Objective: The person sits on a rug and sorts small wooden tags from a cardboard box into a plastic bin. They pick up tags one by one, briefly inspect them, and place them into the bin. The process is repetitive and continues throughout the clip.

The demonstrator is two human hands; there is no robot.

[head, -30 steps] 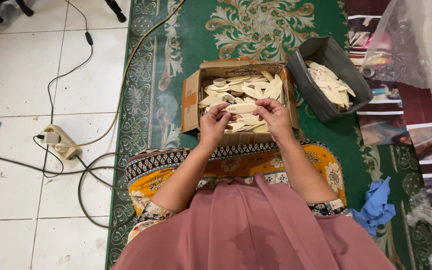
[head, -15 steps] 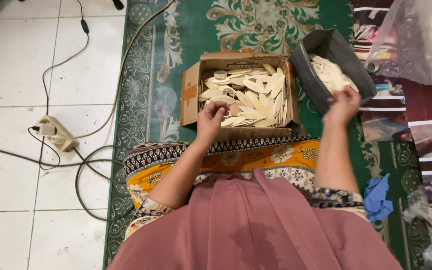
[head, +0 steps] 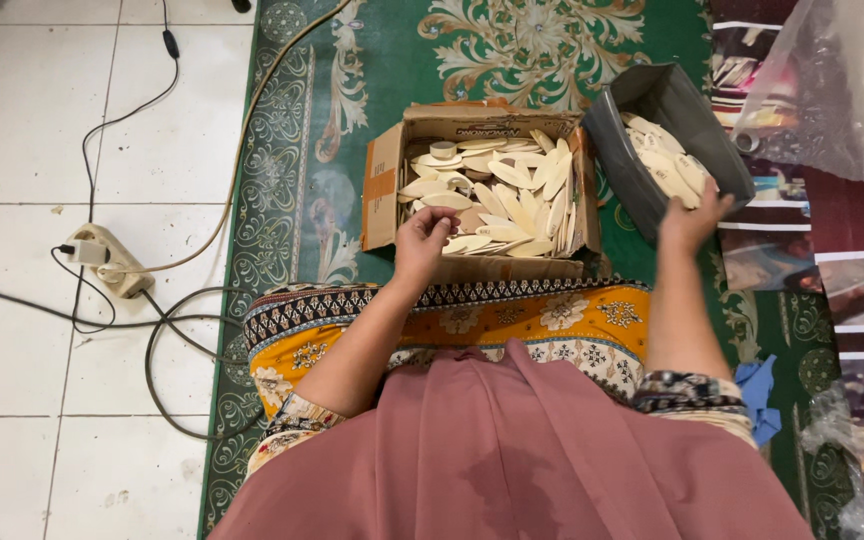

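An open cardboard box (head: 382,190) on the green carpet holds several pale, oval wooden pieces (head: 497,195). My left hand (head: 420,240) rests at the box's near edge, with its fingers curled down onto the pieces there. I cannot tell whether it grips one. To the right a dark grey bin (head: 612,135) stands tilted, with more of the same wooden pieces (head: 667,165) inside. My right hand (head: 692,215) is at the bin's near rim, fingers spread, with nothing visible in it.
A patterned green carpet (head: 282,150) lies under the boxes. On the white tiles at the left, a power strip (head: 107,260) lies among black cables (head: 167,330). A clear plastic bag (head: 812,90) and printed sheets lie at the right. A blue cloth (head: 757,395) sits by my right knee.
A second ago both hands held a wooden piece over the cardboard box. My right hand has since moved right to the grey bin, and my left hand stays at the box's near edge.
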